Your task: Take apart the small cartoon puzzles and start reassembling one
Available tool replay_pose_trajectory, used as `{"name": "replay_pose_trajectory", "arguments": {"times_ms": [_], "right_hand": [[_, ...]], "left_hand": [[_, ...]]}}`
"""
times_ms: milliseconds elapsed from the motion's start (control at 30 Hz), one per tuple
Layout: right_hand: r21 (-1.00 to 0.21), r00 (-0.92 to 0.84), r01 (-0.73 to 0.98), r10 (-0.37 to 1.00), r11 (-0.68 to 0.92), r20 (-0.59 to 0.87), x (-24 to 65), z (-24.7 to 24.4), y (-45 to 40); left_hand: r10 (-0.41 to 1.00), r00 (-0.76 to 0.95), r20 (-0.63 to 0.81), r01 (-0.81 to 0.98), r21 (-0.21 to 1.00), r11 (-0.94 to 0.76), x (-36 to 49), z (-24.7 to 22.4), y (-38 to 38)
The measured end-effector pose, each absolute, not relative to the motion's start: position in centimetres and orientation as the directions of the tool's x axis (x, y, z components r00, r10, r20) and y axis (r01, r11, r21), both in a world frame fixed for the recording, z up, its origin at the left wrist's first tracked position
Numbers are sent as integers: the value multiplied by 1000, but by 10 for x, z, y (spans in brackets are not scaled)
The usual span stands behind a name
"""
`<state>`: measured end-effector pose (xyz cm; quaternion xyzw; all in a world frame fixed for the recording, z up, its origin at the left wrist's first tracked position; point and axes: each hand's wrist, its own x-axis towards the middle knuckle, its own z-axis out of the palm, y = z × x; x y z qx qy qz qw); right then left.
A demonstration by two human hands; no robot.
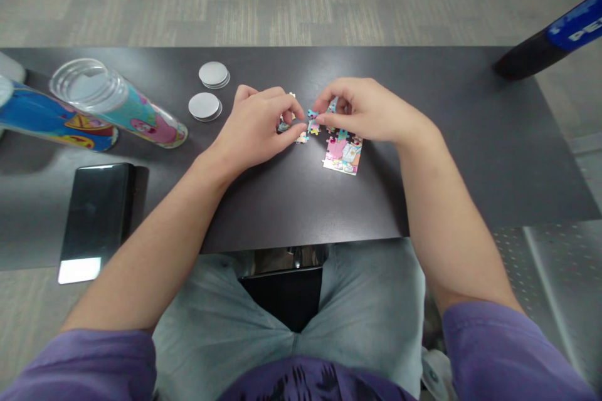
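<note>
Colourful jigsaw pieces lie on the dark table (pixel 282 207). A joined puzzle section (pixel 343 153) with pink and white printing rests just below my right hand (pixel 360 109). Between my hands is a small puzzle piece (pixel 313 127); the thumb and forefinger of my right hand are at it, closed on it. My left hand (pixel 266 125) is beside it, thumb and forefinger curved towards each other over more pieces, with a loose piece (pixel 301 138) by the thumb tip. My fingers partly hide several pieces.
Two stacks of white discs (pixel 214 74) (pixel 204 106) sit left of my left hand. Further left are a clear-topped printed tube (pixel 141 113), a blue printed tube (pixel 56 116) and a black phone-like device (pixel 96 213). A dark bottle with a blue label (pixel 564 28) stands at the far right.
</note>
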<state>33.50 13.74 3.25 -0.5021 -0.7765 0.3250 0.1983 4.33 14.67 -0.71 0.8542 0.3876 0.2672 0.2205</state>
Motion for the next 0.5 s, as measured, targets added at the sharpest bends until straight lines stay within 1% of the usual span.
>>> {"name": "replay_pose_trajectory", "arguments": {"times_ms": [100,233,333,400,500], "right_hand": [[-672,-370,679,929,295,35,348,37,138],[-650,-410,701,912,294,-30,361,35,140],[-641,-442,707,894,299,-71,357,25,143],[-631,-442,710,896,313,-52,349,19,145],[-599,-428,717,903,356,25,342,17,148]], "left_hand": [[774,567,283,552,566,-612,43,-9,146],[736,627,253,538,542,-645,46,-12,144],[680,690,246,503,512,-696,49,-15,141],[643,722,255,476,492,-729,52,-17,138],[614,746,260,456,473,-754,57,-20,132]]}}
